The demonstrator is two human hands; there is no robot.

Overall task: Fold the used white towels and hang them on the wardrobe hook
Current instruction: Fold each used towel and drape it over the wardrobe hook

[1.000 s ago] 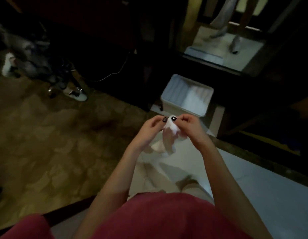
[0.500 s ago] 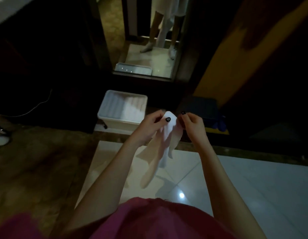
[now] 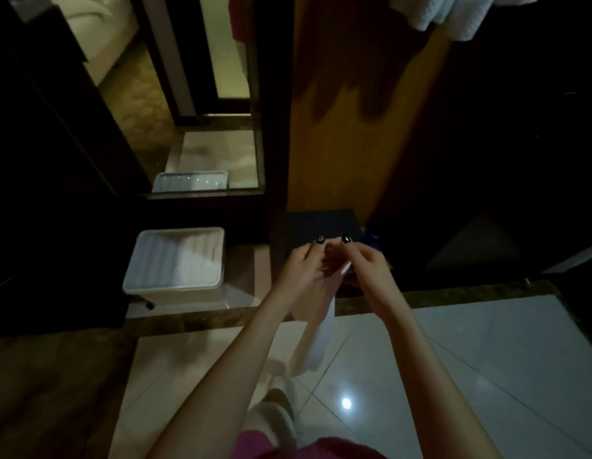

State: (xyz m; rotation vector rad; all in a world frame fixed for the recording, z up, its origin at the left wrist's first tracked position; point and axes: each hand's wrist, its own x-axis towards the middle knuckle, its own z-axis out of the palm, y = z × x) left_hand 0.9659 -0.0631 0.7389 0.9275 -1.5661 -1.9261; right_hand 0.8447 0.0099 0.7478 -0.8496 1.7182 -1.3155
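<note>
The white towel [image 3: 321, 336] hangs in a narrow, loosely gathered strip in front of the person, its top edge bunched between the two hands and its lower end dangling free above the tiled floor [image 3: 470, 359]; the left hand [image 3: 303, 271] holds the upper part with fingers curled inward round the cloth and the thumb raised, dark nail uppermost; the right hand [image 3: 367, 265] faces it just beside, thumb and forefinger pinching a thin white edge of the towel, the other fingers bent; the two thumbs stand near each other, apart by a small gap; how the folds lie inside the grip is blurred and cannot be told. Both forearms reach forward and converge from the bottom of the view, bare, wrists slightly cocked upward. Behind the hands lies a dark box [image 3: 321, 223] at the foot of a wooden panel [image 3: 341, 134]; to the left a white plastic bin [image 3: 178, 263] sits on the floor, and beyond it a mirror [image 3: 218, 154] shows the bin's reflection. At the top right corner, hung towels [image 3: 460, 14] droop over the dark wardrobe opening. A pink garment [image 3: 288, 448] fills the bottom edge.
</note>
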